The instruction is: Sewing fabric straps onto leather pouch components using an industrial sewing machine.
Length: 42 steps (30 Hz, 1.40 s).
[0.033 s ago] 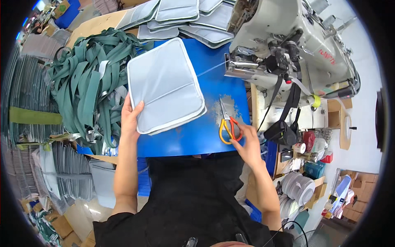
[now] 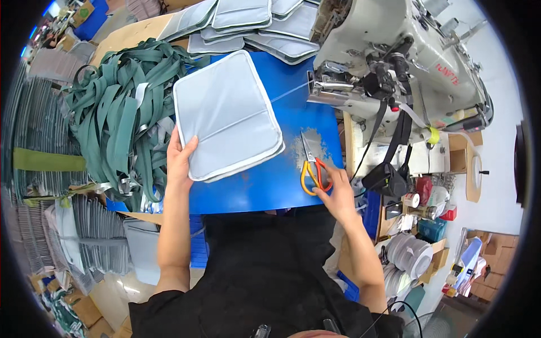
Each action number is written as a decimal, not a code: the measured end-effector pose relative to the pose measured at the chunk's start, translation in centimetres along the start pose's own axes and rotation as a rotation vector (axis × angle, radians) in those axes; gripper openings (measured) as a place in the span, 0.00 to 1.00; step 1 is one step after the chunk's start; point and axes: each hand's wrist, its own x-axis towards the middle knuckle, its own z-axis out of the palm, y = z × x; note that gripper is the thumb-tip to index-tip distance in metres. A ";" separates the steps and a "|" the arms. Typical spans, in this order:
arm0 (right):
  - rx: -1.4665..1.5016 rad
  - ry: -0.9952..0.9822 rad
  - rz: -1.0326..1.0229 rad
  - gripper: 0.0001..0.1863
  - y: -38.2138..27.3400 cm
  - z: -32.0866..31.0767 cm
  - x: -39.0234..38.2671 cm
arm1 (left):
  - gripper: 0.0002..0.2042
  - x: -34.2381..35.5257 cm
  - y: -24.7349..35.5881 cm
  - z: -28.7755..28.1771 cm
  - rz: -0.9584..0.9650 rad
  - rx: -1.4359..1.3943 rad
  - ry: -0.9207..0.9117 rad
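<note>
My left hand (image 2: 181,158) holds a pale grey quilted rectangular pad (image 2: 228,115) with white edging by its left edge, thumb on top. A thin strand runs from beside the pad toward the machine. My right hand (image 2: 338,194) has its thumb and fingers on the orange and red handles of metal scissors (image 2: 317,174), whose blades point away from me over the blue worktop (image 2: 248,197). Grey lint lies around the blades.
Tangled green straps (image 2: 121,118) lie left of the pad. More grey pads (image 2: 242,14) lie stacked at the back. An industrial sewing machine (image 2: 417,73) with hanging black straps stands right. Tall fabric stacks (image 2: 96,242) are at far left; spools (image 2: 411,259) at lower right.
The pad and both my hands have shifted very slightly; my grip on the pad looks the same.
</note>
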 end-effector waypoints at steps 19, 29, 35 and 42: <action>0.438 -0.066 0.075 0.29 -8.4 0.3 11.7 | 0.34 2.1 1.8 1.3 0.051 0.066 0.004; 0.617 -0.031 0.299 0.24 -4.0 4.7 3.2 | 0.35 20.4 8.6 13.0 0.293 -0.015 -0.202; 0.608 -0.062 0.367 0.27 -2.9 5.6 -1.8 | 0.19 34.5 11.5 24.2 0.267 -0.075 0.048; 0.282 0.123 0.246 0.30 -2.1 5.0 -1.5 | 0.13 11.6 -3.6 15.6 0.634 0.695 -0.270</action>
